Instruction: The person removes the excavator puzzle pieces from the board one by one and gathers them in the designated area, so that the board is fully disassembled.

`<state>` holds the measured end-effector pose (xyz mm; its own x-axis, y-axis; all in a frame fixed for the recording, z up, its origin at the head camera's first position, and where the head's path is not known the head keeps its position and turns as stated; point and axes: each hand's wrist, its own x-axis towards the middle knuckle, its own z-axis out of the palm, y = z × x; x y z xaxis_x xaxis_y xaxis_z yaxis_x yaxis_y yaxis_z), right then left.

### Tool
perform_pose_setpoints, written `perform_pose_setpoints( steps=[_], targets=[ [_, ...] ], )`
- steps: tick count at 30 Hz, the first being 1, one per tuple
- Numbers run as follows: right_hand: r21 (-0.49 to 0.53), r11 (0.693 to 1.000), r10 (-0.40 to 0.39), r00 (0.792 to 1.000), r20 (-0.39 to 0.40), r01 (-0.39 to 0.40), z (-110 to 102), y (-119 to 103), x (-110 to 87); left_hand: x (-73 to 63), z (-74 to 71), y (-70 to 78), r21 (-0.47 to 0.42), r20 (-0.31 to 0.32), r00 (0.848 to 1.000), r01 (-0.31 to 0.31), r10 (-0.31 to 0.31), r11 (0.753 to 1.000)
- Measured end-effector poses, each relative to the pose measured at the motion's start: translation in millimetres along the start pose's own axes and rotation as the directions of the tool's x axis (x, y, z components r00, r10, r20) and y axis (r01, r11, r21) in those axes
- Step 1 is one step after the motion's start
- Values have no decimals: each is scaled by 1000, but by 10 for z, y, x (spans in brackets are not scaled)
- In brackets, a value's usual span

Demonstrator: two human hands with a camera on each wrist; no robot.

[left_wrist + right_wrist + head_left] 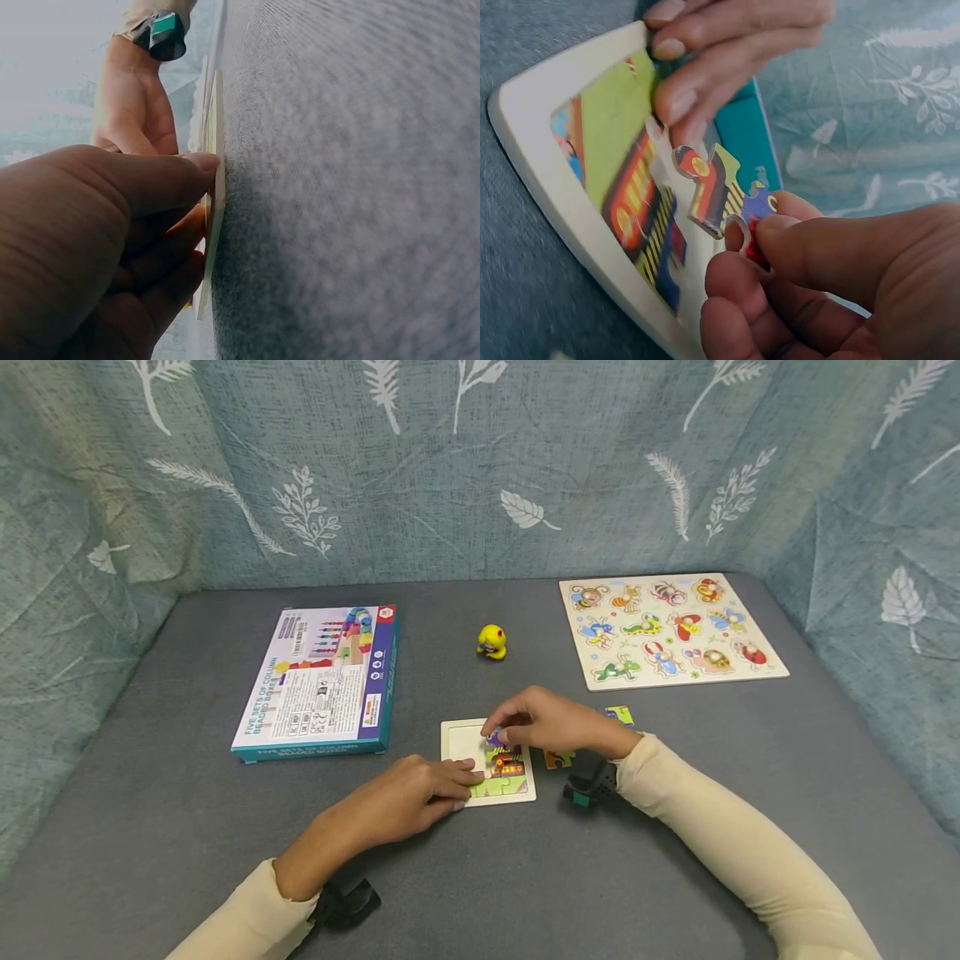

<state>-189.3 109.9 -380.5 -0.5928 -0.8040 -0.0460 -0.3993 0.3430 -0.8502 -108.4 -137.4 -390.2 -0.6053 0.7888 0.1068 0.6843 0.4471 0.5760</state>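
A small wooden jigsaw tray (450, 737) lies on the grey table, its pale rim around several fitted pieces (498, 787) with a green strip and a red-orange vehicle. Between thumb and forefinger my right hand (551, 720) pinches a jigsaw piece (718, 191) in purple, yellow, black and red, tilted just above the tray. My left hand (408, 793) rests on the tray's left side, fingers extended over the pieces and thumb at the near edge. Loose jigsaw pieces (558, 760) lie beside the tray, partly hidden under my right hand and wrist.
A teal-edged bead set box (322, 693) lies left of the tray. Behind it stands a small yellow toy (492, 642). An insect peg puzzle board (671, 631) lies at the back right. A leaf-patterned curtain (465, 477) hangs along the table's far edge.
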Motion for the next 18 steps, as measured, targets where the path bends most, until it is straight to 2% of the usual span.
perform_pose_setpoints(
  steps=[9, 18],
  targets=[
    [13, 999, 45, 998, -52, -44, -129, 2, -120, 42, -18, 32, -4, -9, 1000, 20, -20, 1000],
    [-14, 999, 40, 998, -54, -41, -212, 10, -201, 40, -89, 18, 51, -10, 999, -41, 41, 998]
  ],
)
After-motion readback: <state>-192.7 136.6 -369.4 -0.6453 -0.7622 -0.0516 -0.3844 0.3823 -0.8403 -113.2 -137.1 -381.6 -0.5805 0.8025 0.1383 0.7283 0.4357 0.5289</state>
